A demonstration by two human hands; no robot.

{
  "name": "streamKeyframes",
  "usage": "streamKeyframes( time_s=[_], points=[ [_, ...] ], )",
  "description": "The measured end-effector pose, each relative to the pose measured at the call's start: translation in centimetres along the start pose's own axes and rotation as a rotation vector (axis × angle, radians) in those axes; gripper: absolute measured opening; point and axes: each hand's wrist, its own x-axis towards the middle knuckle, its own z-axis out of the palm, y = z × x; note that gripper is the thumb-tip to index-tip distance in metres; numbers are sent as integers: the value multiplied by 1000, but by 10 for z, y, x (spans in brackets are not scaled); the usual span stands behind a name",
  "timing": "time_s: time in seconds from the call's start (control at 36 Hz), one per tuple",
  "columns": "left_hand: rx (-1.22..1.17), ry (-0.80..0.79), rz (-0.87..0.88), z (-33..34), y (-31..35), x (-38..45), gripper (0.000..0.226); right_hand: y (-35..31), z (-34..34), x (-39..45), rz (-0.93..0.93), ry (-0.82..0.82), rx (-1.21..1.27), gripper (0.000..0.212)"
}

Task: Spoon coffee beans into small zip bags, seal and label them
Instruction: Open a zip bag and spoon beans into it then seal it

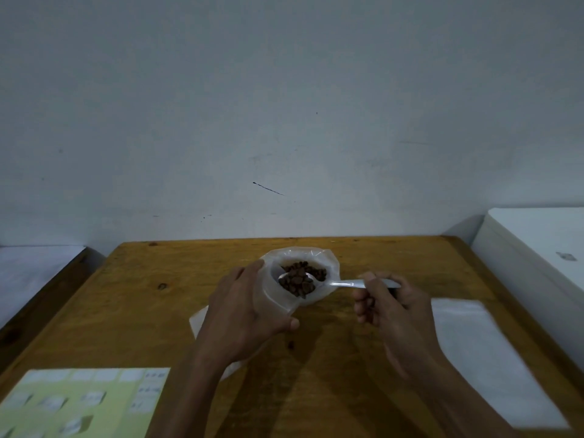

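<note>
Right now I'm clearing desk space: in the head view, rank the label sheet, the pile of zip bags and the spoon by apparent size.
1. pile of zip bags
2. label sheet, though cut off by the frame edge, so unsure
3. spoon

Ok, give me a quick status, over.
Left hand holds the bag open. Right hand grips the spoon, loaded with beans, over the mouth. Nothing blocking.
</note>
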Motion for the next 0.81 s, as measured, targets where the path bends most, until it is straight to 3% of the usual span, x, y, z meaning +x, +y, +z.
streamKeyframes(
  time_s=[0.42, 0.56, 0.81],
  points=[
    [-53, 21, -9, 9, -5, -3, 114, 2, -6, -10, -219, -60, -116, 15],
    [-61, 26, -19, 9, -7, -1, 114, 2, -5, -4, -268, 7, -134, 13],
    [-57, 40, -14, 4, -11, -1, 113, 21, 5, 20, -502, 15, -637, 11]
  ],
)
